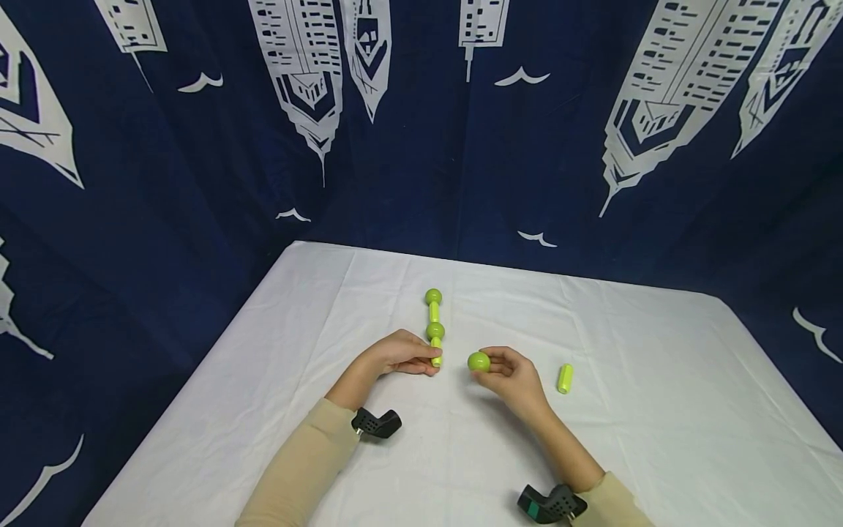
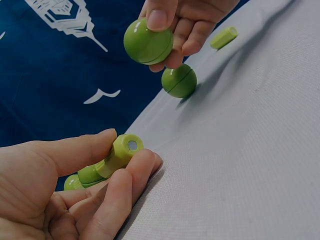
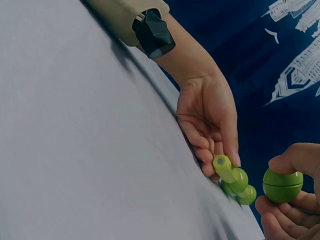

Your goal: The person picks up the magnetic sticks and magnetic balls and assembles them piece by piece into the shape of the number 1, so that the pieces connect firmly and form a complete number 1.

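Observation:
My left hand [image 1: 411, 354] pinches the near rod [image 2: 117, 156] of a chain between thumb and fingers. That chain runs away over the white cloth: this yellow-green rod, a green ball [image 1: 435, 331], another rod [image 1: 434, 312] and a far ball [image 1: 433, 296]. A round grey disc shows in the held rod's end. To its right, my right hand [image 1: 514, 380] grips a green ball [image 3: 283, 185] with a seam round it, apart from the chain. In the left wrist view another green ball [image 2: 179, 81] sits on the cloth beyond the held one; I cannot pick it out in the head view.
A loose yellow-green rod [image 1: 565, 378] lies on the cloth right of my right hand. The white-covered table [image 1: 658, 410] ends at a dark blue curtain [image 1: 421, 176] with white printed buildings. Black devices [image 1: 377, 423] are worn on both wrists.

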Available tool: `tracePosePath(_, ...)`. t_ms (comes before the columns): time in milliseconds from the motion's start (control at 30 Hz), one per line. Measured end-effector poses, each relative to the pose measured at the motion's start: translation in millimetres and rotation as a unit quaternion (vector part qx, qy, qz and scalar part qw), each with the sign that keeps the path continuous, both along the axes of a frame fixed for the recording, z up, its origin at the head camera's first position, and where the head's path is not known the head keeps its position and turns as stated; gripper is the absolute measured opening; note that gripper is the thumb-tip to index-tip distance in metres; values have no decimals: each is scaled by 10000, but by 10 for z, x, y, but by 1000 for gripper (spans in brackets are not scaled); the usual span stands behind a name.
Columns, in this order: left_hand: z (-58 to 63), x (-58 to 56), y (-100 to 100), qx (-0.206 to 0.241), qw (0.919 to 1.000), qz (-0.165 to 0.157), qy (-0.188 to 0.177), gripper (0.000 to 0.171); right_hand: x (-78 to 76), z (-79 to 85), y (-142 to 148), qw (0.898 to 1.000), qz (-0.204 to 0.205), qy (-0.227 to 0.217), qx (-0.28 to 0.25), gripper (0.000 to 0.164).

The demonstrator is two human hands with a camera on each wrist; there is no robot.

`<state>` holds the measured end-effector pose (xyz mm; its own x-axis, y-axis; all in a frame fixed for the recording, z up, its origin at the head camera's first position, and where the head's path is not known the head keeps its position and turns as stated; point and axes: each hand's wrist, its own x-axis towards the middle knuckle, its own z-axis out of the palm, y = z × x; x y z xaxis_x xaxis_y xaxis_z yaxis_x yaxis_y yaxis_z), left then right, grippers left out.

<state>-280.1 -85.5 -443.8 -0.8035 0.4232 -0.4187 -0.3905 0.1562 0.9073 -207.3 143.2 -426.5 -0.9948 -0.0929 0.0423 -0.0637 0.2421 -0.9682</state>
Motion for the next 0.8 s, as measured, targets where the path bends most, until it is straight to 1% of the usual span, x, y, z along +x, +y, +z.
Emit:
tracePosePath(333, 15, 10, 6, -18, 10000, 56, 3, 16, -7, -37, -159, 9999, 137, -82, -43, 38)
tracePosePath(600, 12, 12, 6, -11, 10000, 83, -5, 16, -6, -72, -285, 9998, 94, -147, -88, 38)
tracePosePath(800, 10, 10, 6, 0, 10000, 96, 13, 17, -1, -103, -364, 9998, 44, -202, 26, 35)
